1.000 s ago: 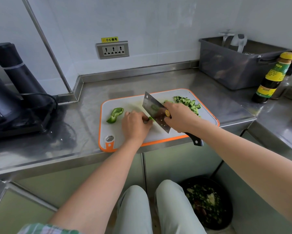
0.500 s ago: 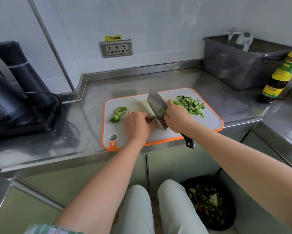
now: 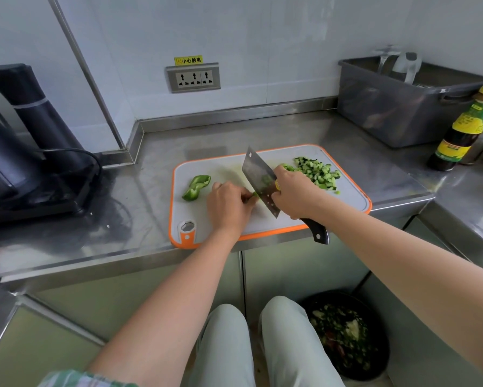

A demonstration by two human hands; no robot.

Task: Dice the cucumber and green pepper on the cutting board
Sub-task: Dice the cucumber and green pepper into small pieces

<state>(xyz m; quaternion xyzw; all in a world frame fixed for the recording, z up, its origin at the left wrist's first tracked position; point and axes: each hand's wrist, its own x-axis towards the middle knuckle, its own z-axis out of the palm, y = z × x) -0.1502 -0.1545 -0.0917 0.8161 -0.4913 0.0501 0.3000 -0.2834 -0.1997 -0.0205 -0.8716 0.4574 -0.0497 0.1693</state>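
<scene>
A white cutting board (image 3: 220, 169) with an orange rim lies on the steel counter. My right hand (image 3: 293, 195) grips a cleaver (image 3: 258, 177) whose blade stands on edge across the board's middle. My left hand (image 3: 229, 205), fingers curled, holds down a small green pepper piece (image 3: 254, 194) right against the blade; most of that piece is hidden under the hand. A larger green pepper piece (image 3: 196, 187) lies loose on the board's left side. A heap of diced cucumber (image 3: 317, 173) sits at the board's right.
A black appliance with a cable (image 3: 25, 152) stands at the left. A grey tub (image 3: 402, 107) and a dark sauce bottle (image 3: 463, 129) are at the back right. A black bin of scraps (image 3: 346, 333) sits on the floor by my knees.
The cleaver has chopped down and risen again beside my left fingers, staying in nearly the same place. The camera view shifted slightly; both hands kept their holds.
</scene>
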